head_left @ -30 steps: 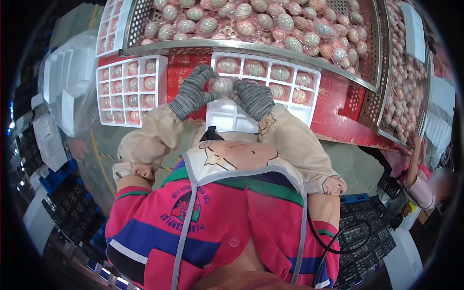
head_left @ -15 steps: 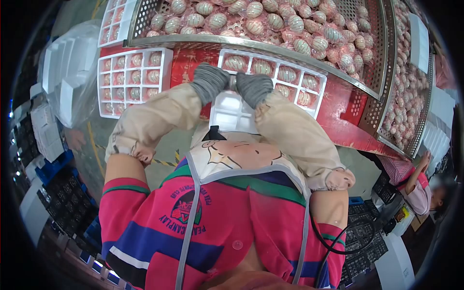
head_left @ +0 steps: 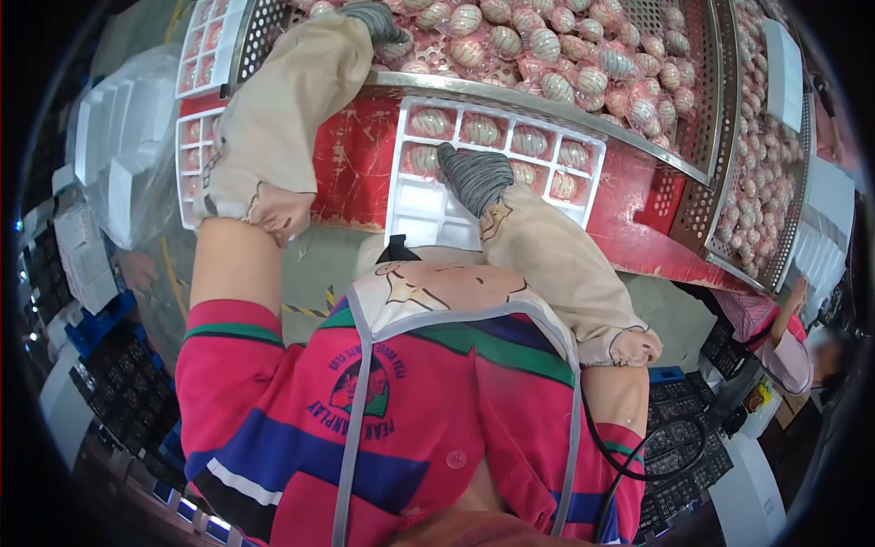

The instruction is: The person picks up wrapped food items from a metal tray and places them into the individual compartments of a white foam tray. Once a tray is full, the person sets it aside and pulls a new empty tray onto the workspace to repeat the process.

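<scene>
My left hand (head_left: 372,20), in a grey knit glove, reaches into the metal bin (head_left: 547,102) of eggs in clear and pinkish wrap. Its fingers curl over a wrapped egg (head_left: 394,49) at the near left of the bin. My right hand (head_left: 476,178), gloved alike, is over the white compartment tray (head_left: 394,196), its fingers pressed together beside a wrapped egg (head_left: 422,159) in the second row. Whatever lies under that hand is hidden. Wrapped eggs fill the tray's far row; the front left compartments are bare.
Another egg tray (head_left: 189,205) sits left, partly behind my left arm, with a further tray (head_left: 202,55) beyond. The red table (head_left: 351,164) supports the trays. More wrapped eggs (head_left: 761,182) fill a bin at right. A co-worker (head_left: 784,356) is at far right.
My left hand has moved from the tray up and left into the egg bin. My right hand stays over the tray. A wrapped egg now shows in the second row's left compartment.
</scene>
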Demonstrator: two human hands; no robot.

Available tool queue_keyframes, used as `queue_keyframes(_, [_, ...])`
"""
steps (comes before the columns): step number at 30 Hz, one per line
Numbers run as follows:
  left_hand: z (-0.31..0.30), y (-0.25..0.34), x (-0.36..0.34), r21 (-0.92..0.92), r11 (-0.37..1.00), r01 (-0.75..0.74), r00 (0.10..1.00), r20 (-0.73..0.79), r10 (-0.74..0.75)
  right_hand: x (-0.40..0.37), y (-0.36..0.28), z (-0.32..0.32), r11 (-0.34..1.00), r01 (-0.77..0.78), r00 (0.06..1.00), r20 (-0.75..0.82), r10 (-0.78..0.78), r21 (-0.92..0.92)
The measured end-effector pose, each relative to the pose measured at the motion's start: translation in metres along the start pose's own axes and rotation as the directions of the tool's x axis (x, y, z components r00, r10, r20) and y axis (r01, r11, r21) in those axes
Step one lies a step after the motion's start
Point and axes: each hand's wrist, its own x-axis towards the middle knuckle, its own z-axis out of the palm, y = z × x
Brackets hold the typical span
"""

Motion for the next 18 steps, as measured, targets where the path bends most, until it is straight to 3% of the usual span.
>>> queue_keyframes(10, [-0.024, 0.000, -0.011, 0.133, 0.960, -0.247, 0.942, 0.267, 0.205, 0.024, 0.003, -0.005, 0.995, 0.080, 0.989, 0.129, -0.072, -0.058])
queue_keyframes(18, [-0.068, -0.006, -0.041, 0.321, 0.762, -0.562, 0.791, 0.480, 0.380, 0.027, 0.009, -0.013, 0.993, 0.122, 0.962, 0.246, -0.119, 0.003])
